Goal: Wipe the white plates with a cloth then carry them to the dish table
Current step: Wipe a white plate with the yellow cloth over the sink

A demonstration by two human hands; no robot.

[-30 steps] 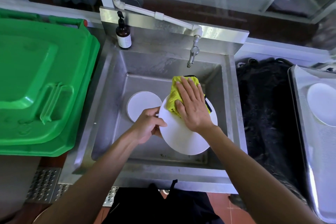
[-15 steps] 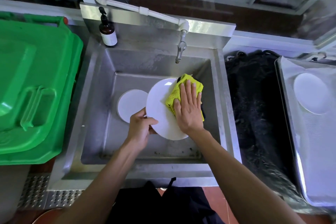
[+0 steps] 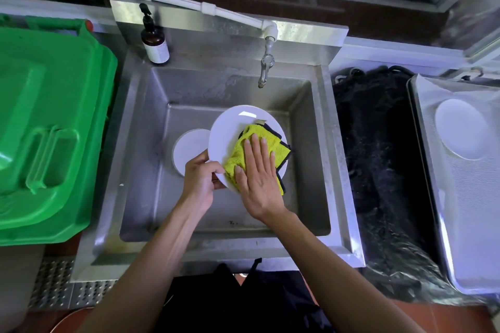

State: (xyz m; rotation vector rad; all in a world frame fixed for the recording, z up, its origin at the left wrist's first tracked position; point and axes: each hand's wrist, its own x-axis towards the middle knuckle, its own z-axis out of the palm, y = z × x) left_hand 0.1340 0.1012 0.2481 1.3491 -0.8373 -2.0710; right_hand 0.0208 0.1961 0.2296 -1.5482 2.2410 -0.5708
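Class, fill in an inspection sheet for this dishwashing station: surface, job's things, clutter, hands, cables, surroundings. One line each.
Surface: steel sink, basin stained, tap not visibly running.
Job's things: white plate held tilted over the basin; yellow cloth pressed on it; second plate lying in the basin; third plate on the table at right.
Clutter: brown pump bottle on the sink's back ledge.
Hands: left hand grips the plate's rim; right hand flat on the cloth, fingers straight.
Cables: nothing seen.
Surroundings: green bin lid at left; black bag at right; white pipe above.
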